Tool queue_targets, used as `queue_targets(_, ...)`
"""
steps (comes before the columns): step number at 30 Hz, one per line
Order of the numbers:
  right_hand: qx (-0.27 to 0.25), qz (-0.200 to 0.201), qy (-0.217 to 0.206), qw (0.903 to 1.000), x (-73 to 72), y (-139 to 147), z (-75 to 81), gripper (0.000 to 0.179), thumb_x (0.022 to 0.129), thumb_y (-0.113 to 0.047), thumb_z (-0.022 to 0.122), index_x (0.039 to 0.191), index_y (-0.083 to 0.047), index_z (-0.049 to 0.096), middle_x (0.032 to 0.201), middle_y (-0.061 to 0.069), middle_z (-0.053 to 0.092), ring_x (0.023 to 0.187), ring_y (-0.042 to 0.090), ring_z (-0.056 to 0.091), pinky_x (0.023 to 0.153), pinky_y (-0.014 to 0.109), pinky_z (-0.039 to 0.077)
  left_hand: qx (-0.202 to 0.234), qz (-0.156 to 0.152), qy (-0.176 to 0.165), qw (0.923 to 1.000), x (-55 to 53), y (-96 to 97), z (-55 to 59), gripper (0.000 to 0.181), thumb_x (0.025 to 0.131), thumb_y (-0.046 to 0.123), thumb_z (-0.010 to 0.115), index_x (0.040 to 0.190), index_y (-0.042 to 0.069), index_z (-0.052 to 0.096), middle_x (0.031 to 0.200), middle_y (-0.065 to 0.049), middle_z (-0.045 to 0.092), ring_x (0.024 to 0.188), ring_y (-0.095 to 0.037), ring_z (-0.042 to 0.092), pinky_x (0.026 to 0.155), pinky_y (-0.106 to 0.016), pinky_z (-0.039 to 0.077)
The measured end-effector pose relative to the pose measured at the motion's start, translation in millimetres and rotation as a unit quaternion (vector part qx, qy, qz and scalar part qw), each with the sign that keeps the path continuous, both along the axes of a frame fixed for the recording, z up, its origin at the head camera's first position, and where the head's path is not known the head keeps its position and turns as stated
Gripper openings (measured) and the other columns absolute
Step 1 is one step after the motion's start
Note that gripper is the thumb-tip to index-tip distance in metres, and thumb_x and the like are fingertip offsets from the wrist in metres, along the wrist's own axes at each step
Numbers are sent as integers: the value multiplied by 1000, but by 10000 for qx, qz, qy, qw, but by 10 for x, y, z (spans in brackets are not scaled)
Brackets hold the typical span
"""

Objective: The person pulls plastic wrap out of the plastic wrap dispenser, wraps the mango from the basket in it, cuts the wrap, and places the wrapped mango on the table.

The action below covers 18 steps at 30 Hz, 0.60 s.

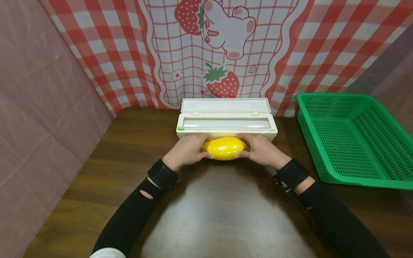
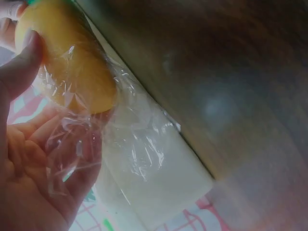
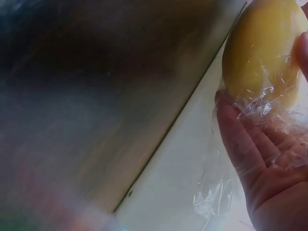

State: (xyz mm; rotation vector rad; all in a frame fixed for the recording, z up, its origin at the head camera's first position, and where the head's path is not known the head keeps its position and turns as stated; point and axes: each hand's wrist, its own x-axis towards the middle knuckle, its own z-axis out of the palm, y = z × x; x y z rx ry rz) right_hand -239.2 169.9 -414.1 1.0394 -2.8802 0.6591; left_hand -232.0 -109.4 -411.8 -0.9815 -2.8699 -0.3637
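A smooth yellow oval fruit, mango-like, is held in front of the white cling film dispenser. Clear cling film covers it and hangs in crumpled folds off its ends. My left hand grips the left end, the thumb on the near side. At the other end my right hand holds it the same way, loose film lying over the palm. The cling film dispenser has its lid raised, showing the film roll inside. A green slider sits at its left.
To the right stands a green plastic basket with slotted walls. A brown wooden table lies under everything. Behind it hangs a red and white checked cloth with strawberries; a pink cloth hangs at left.
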Motion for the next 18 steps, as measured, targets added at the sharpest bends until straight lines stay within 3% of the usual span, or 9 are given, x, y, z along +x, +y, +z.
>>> queue_targets(18,-419,-141,-429,9981,-30,33,-84,61,84,-60,51,125,-15,53,99,-2,59,84,15,51,78,35,41,415,199,-820,9956,-24,-37,-72,52,85,60,47,121,23,47,100,8,55,84,-10,49,73,-31,41)
